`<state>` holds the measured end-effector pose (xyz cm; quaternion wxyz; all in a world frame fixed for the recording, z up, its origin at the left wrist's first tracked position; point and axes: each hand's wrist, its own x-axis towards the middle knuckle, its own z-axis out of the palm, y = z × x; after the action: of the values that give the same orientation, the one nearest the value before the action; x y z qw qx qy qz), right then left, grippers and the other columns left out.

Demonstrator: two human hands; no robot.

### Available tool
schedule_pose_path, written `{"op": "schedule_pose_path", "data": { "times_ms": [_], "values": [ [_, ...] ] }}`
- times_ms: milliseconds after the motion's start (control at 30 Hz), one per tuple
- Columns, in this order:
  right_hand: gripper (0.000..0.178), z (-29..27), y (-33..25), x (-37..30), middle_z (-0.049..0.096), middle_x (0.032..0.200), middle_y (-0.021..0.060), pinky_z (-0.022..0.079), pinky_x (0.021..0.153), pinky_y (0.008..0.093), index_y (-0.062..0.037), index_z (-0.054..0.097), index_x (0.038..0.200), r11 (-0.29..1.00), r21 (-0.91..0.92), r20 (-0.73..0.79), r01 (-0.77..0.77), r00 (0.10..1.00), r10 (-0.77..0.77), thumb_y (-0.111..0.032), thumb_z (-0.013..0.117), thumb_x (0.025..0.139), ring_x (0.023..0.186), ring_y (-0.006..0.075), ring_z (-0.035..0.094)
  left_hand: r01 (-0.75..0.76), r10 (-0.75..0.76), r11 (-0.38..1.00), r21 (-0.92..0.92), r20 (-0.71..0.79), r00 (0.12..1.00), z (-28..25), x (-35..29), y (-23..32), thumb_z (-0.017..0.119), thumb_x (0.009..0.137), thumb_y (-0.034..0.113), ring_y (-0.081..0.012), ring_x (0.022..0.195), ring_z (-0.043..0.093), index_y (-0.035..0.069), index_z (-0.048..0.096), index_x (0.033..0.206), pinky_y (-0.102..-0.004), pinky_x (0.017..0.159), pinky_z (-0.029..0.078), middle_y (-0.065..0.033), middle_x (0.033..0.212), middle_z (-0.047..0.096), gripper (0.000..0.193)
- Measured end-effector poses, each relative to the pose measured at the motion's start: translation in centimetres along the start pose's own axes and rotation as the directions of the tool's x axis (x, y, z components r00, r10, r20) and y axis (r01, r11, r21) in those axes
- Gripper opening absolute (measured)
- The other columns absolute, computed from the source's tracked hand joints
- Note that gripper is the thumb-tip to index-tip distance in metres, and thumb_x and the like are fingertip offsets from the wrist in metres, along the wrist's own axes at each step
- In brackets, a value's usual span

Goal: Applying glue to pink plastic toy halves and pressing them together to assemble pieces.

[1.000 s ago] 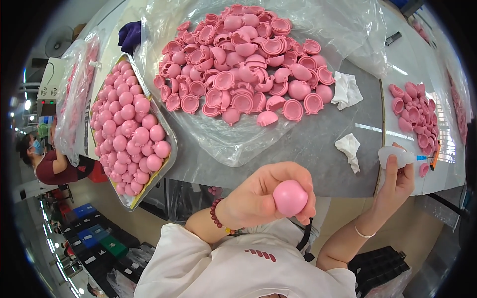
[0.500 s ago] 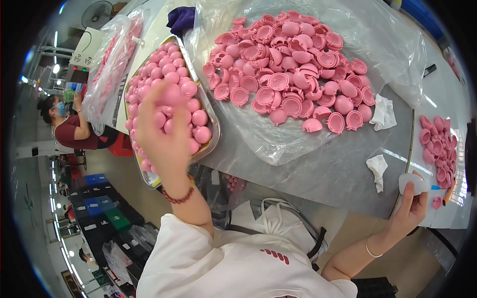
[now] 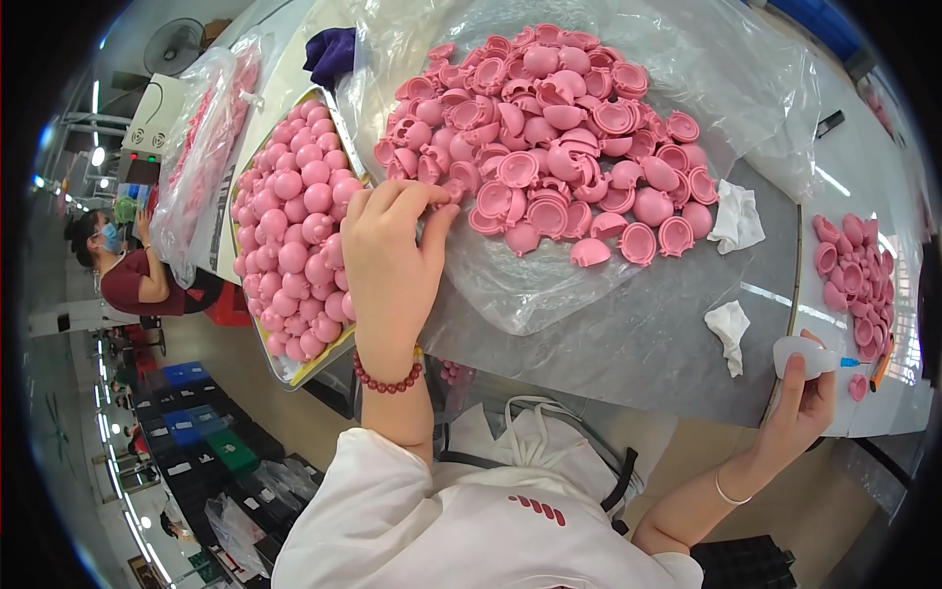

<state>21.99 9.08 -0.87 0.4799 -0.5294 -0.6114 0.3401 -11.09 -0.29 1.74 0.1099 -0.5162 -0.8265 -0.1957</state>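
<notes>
My left hand (image 3: 394,257) reaches to the near left edge of a heap of pink plastic half shells (image 3: 549,137). Thumb and forefinger close on one pink half shell (image 3: 454,187) there. Just left of this hand, a tray (image 3: 310,369) is piled with closed pink balls (image 3: 294,221). Far to the right, my right hand (image 3: 807,393) grips a white squeeze bottle (image 3: 803,355) with a blue needle tip (image 3: 850,362) pointing right. A single pink piece (image 3: 858,388) lies near the tip, below a smaller heap of pink shells (image 3: 856,280).
Clear plastic sheeting (image 3: 535,294) lies under the large heap. Two crumpled white cloths (image 3: 736,218) rest right of it, and a purple cloth (image 3: 331,54) lies beyond the tray. An orange pen-like tool (image 3: 881,365) is by the bottle. A person (image 3: 137,265) works at the far left.
My left hand has moved right from over the ball tray to the edge of the shell heap, closing on a half shell. My right hand keeps holding the bottle. The view has shifted slightly.
</notes>
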Motion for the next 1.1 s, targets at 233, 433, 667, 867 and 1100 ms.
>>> {"op": "schedule_pose_path", "data": {
  "times_ms": [233,433,667,867,1100],
  "values": [
    [0.032,-0.5,0.7,-0.5,0.055,0.095,0.0165,0.043,0.068,0.0251,0.0047,0.048,0.099,0.959,0.13,-0.087,0.253,0.966,-0.243,-0.025,0.045,0.087,0.076,0.0163,0.053,-0.108,0.076,0.657,-0.747,-0.076,0.994,-1.3,-2.1,3.3,0.063,0.071,0.008,-0.0205,0.073,0.051,0.005,0.059,0.079,-0.0286,0.065,0.04,-0.0079,0.078,0.052,0.009],
    [0.04,3.9,-5.5,-5.2,0.054,0.089,0.0224,0.044,0.05,0.0253,-0.0019,0.038,0.087,0.705,0.653,0.387,-0.278,0.922,0.006,-0.042,0.041,0.086,0.054,0.0192,0.051,-0.056,0.504,0.153,-0.987,0.029,0.863,0.4,-4.2,10.1,0.066,0.07,0.012,-0.0173,0.071,0.054,0.005,0.06,0.076,-0.025,0.059,0.043,-0.0094,0.083,0.055,0.012],
    [0.042,3.9,-3.2,-5.9,0.055,0.094,0.0237,0.05,0.063,0.0313,0.0002,0.041,0.094,0.706,0.707,0.167,-0.044,0.98,-0.106,-0.038,0.054,0.082,0.075,0.024,0.059,-0.03,0.467,0.173,-0.984,0.056,0.883,2.4,-5.2,12.2,0.065,0.075,0.019,-0.0197,0.074,0.059,-0.001,0.059,0.086,-0.0264,0.06,0.048,-0.0151,0.086,0.06,0.023],
    [0.031,3.5,-2.1,-5.9,0.055,0.098,0.0251,0.047,0.077,0.038,0.0022,0.049,0.096,0.595,0.803,0.217,-0.029,0.945,-0.246,-0.019,0.058,0.075,0.085,0.0306,0.058,0.413,0.486,0.002,-0.911,0.361,0.796,2.4,-6.1,12.8,0.063,0.078,0.024,-0.0227,0.091,0.057,-0.007,0.049,0.103,-0.0307,0.078,0.046,-0.0192,0.102,0.056,0.042],
    [0.034,3.2,-2.3,-5.1,0.06,0.087,0.0215,0.047,0.067,0.0325,0.0024,0.053,0.092,0.679,0.731,0.249,-0.065,0.952,-0.177,-0.023,0.061,0.071,0.075,0.0249,0.059,0.63,0.512,-0.247,-0.736,0.453,0.73,2.5,-5.9,12.4,0.058,0.079,0.012,-0.0229,0.098,0.053,-0.006,0.038,0.114,-0.0339,0.082,0.045,-0.0252,0.111,0.049,0.044]
  ]
}}
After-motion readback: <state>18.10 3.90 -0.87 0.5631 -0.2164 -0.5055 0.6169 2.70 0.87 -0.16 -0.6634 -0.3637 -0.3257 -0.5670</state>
